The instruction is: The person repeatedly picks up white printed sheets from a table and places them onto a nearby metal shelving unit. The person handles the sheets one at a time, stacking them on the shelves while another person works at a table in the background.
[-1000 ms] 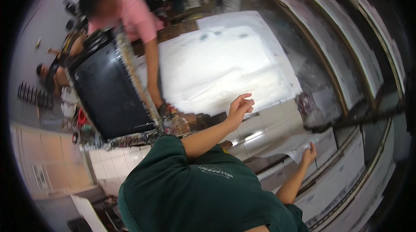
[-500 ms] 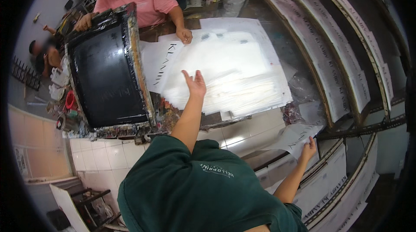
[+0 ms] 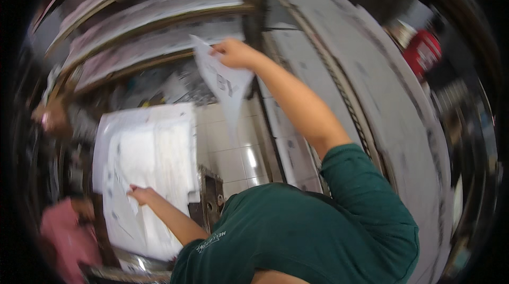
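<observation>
My right hand (image 3: 233, 53) is raised before the racks, pinching one corner of a printed sheet (image 3: 229, 83). That white sheet hangs down in a twist, dark letters showing on it. Over the pile of white sheets (image 3: 164, 143), my left hand (image 3: 140, 195) is closed on the edge of another printed sheet (image 3: 124, 211). Motion blurs both sheets somewhat. The pile rests on a larger white board (image 3: 183, 110) on the work table.
Shelf racks (image 3: 159, 19) with printed sheets span the far side, and long racks (image 3: 366, 93) line the right. A person in pink (image 3: 69, 236) is at lower left beside the table. Tiled floor (image 3: 230, 138) shows between table and racks. Another person in red (image 3: 422, 53) is farther off.
My view has swung right toward the racks. My right hand has lifted its sheet up to them. My left hand, open over the pile before, has closed on a printed sheet.
</observation>
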Demonstrator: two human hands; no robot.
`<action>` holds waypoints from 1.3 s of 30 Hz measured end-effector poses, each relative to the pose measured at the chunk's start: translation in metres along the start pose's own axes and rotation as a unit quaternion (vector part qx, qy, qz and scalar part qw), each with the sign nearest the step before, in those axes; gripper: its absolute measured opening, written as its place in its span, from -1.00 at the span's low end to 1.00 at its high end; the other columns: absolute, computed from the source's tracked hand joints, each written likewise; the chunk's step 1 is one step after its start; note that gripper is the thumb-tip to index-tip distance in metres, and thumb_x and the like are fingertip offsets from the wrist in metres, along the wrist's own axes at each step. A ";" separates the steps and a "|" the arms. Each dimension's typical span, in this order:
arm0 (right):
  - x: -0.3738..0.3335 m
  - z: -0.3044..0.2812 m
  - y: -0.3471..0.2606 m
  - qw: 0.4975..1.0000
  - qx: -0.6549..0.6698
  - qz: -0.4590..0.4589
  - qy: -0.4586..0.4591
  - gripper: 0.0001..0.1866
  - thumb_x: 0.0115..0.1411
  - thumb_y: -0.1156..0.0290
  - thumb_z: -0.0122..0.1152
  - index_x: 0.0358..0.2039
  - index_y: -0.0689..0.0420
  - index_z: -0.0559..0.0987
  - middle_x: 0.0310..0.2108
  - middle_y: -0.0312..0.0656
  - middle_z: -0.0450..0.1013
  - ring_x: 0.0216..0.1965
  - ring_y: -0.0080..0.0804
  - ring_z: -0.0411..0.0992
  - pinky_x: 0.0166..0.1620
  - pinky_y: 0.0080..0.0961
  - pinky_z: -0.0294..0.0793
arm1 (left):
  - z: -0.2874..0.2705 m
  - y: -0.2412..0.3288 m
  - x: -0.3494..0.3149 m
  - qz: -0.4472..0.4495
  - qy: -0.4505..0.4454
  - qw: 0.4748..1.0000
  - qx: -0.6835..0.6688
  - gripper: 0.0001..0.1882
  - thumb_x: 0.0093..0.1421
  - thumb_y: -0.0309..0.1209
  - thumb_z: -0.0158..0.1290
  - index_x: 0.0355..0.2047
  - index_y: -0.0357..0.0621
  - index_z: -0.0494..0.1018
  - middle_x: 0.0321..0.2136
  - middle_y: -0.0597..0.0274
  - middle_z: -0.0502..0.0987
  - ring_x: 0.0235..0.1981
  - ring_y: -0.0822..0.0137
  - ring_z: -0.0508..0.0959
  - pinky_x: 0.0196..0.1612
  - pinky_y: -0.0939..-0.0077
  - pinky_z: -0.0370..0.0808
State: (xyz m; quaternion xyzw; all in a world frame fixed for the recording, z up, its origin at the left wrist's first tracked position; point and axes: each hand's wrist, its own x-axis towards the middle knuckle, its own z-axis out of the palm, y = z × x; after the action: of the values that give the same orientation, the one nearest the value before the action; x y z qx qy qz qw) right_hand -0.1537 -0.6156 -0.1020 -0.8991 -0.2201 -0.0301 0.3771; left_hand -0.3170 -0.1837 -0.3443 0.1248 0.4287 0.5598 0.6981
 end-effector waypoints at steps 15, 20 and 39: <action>-0.375 -0.404 0.056 0.857 -0.233 0.287 0.360 -0.69 0.04 0.53 -0.17 -0.26 0.12 0.53 -0.54 -0.39 0.33 -0.60 -0.68 0.13 -0.52 -0.71 0.16 | 0.023 -0.022 -0.180 -0.223 -0.360 0.905 0.036 -0.54 0.18 -0.39 -0.12 -0.10 -0.60 0.06 -0.31 -0.02 0.32 -0.27 0.33 0.41 -0.12 0.62 0.40; -0.491 -0.419 0.164 0.845 -0.373 0.246 0.293 -0.54 -0.27 0.71 -0.22 -0.33 0.19 0.54 -0.39 -0.15 0.46 -0.32 -0.38 0.40 -0.20 -0.52 0.33 | 0.018 -0.016 -0.204 -0.284 -0.405 0.867 0.058 -0.71 0.16 -0.40 -0.09 -0.27 -0.47 0.26 -0.37 0.10 0.37 -0.29 0.38 0.41 -0.14 0.65 0.40; -0.517 -0.397 0.213 0.820 -0.372 0.270 0.342 -0.59 -0.24 0.65 -0.15 -0.34 0.17 0.54 -0.36 -0.08 0.47 -0.25 -0.29 0.41 -0.13 -0.49 0.33 | 0.000 0.016 -0.255 -0.318 -0.460 0.824 0.084 -0.68 0.15 -0.44 -0.08 -0.21 -0.51 0.19 -0.29 0.03 0.34 -0.27 0.36 0.41 -0.15 0.66 0.45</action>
State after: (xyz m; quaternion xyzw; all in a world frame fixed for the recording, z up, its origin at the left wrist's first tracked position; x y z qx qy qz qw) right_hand -0.4867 -1.2144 -0.0740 -0.9262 0.2024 -0.3127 0.0579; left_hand -0.3294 -0.4047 -0.2169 0.2831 0.1190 0.1457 0.9405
